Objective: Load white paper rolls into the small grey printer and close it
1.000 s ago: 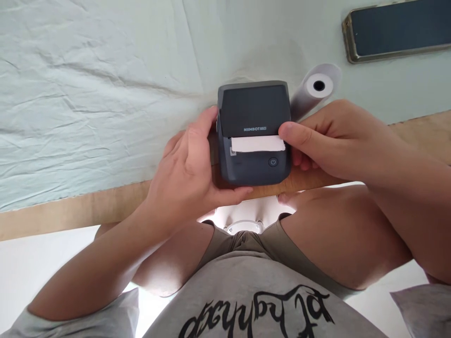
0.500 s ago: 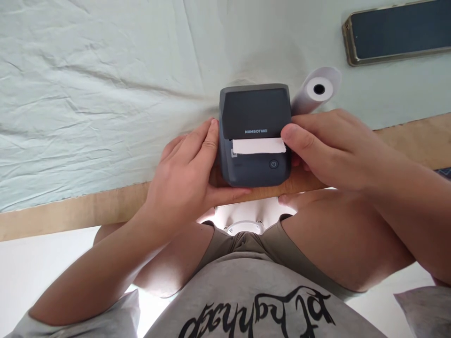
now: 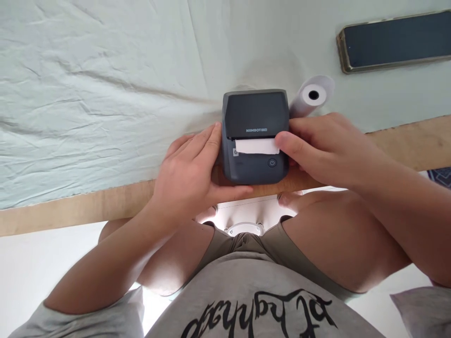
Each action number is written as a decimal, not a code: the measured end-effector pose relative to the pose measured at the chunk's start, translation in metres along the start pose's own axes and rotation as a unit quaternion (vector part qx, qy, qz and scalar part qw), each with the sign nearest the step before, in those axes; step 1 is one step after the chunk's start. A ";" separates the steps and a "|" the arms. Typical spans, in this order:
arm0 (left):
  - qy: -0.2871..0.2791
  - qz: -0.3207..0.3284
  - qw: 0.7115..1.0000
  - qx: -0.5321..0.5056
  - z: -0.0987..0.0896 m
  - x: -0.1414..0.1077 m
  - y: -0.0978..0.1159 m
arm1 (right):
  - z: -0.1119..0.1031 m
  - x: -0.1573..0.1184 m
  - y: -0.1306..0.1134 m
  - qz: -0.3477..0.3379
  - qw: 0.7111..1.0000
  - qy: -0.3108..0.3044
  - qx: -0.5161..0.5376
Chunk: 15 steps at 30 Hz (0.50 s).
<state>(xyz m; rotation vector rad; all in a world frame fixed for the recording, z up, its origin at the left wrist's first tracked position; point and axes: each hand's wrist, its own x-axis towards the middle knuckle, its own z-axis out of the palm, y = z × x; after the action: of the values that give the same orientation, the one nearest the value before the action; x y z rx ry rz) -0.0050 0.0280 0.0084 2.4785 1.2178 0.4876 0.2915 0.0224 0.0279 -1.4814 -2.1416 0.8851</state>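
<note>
A dark label printer [image 3: 255, 112] marked NIIMBOT sits at the table's front edge. A strip of white paper [image 3: 256, 146] sticks out of its slot, above a round power button [image 3: 272, 163]. My left hand [image 3: 192, 171] is against the printer's left side, its thumb stretched along the front edge. On the other side, my right hand [image 3: 324, 150] grips the printer's right side. Its thumb tip lies over the right end of the paper strip, and its other fingers are partly hidden.
Just behind my right hand stands a white paper roll [image 3: 306, 101] with a black core. A phone [image 3: 398, 40] lies at the back right, screen up. Wrinkled pale cloth [image 3: 105, 94] covers the table, leaving a wooden front edge [image 3: 88, 206] bare.
The view has shifted slightly, with the phone and paper roll now lower and further left. The right thumb sits a little further in over the paper. Both hands stay on the printer.
</note>
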 end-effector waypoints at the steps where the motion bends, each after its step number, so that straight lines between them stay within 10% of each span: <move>1: -0.005 0.000 1.000 -0.005 -0.002 0.001 0.000 | 0.001 -0.001 -0.002 0.012 1.000 0.012 0.011; 8: -0.027 -0.022 0.999 -0.024 -0.007 0.008 0.010 | 0.003 -0.002 -0.022 -0.033 0.982 0.185 0.006; 15: -0.012 -0.006 1.000 -0.022 -0.001 0.006 0.002 | -0.011 0.007 -0.034 -0.004 0.974 0.210 -0.079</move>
<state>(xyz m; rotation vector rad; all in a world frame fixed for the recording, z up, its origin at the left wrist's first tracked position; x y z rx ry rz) -0.0010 0.0318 0.0108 2.4321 1.1976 0.4745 0.2724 0.0235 0.0589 -1.5674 -1.9306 0.3566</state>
